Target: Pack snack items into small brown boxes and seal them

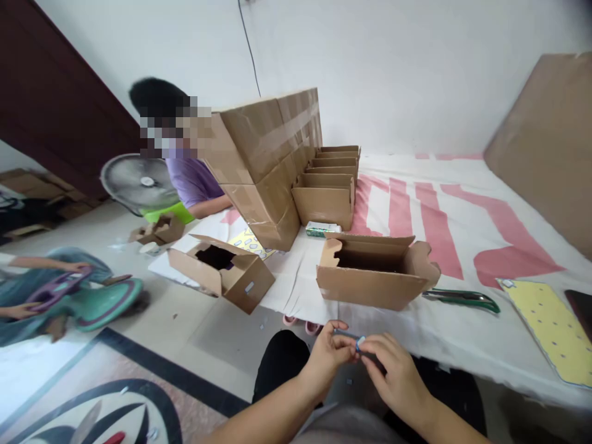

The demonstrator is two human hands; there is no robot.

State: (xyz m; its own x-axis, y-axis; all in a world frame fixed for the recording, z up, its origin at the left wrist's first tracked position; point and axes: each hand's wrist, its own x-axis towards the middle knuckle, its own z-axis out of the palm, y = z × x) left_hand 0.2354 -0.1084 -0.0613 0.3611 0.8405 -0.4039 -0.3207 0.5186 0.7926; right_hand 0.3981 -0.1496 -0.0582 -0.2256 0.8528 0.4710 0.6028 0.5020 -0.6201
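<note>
Above my lap, just off the table's front edge, my left hand (329,350) and my right hand (393,367) meet fingertip to fingertip. Between them they pinch a small blue and white piece (360,343), too small to identify. An open cardboard box (370,287) stands on the table in front of my hands. To its right lies a utility knife (462,299) with a green handle. Another open carton (247,287), with a small pale label on its end, sits at the table's left corner.
Taped cartons (263,142) are stacked in a wall, beside a row of open boxes (324,197). A small green and white box (322,229) lies before them. Yellow patterned sheet (546,327) at right. A person (194,179) sits behind the stack near a fan (139,182).
</note>
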